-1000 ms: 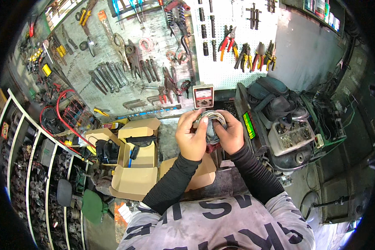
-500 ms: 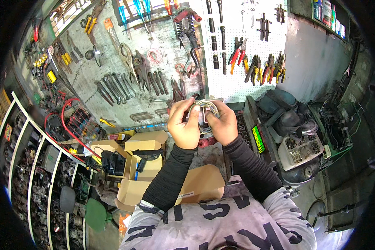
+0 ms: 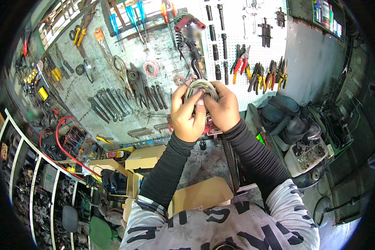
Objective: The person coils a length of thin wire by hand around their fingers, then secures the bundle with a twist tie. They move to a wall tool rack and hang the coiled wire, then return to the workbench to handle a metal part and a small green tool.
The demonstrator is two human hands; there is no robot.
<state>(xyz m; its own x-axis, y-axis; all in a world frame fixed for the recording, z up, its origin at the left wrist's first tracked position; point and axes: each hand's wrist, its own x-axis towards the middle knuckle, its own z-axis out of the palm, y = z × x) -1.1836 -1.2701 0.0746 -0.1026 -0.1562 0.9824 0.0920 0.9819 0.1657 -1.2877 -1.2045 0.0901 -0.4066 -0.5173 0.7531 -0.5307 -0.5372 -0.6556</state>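
Observation:
A coil of thin wire [image 3: 201, 84], pale and yellowish-green, is held up in front of the tool wall between both hands. My left hand [image 3: 188, 117] is closed on the coil's left side, its thumb and fingers pressed toward the middle of the loop. My right hand [image 3: 225, 109] grips the right side, with the thumb laid across the inner strands. The fingers hide the lower part of the coil. Behind and above the hands hangs a dark tool with a red handle [image 3: 187, 25].
Spanners [image 3: 108, 104] hang on the grey board at left, pliers [image 3: 271, 75] on the white pegboard at right. Below lie open cardboard boxes [image 3: 202, 193] on the bench. A tub of small parts [image 3: 306, 155] stands at right, metal shelving [image 3: 33, 179] at left.
Both hands have lifted the coil slightly higher. The left fingers have shifted in toward the loop's centre. The view has moved a little, showing more bare bench below the hands.

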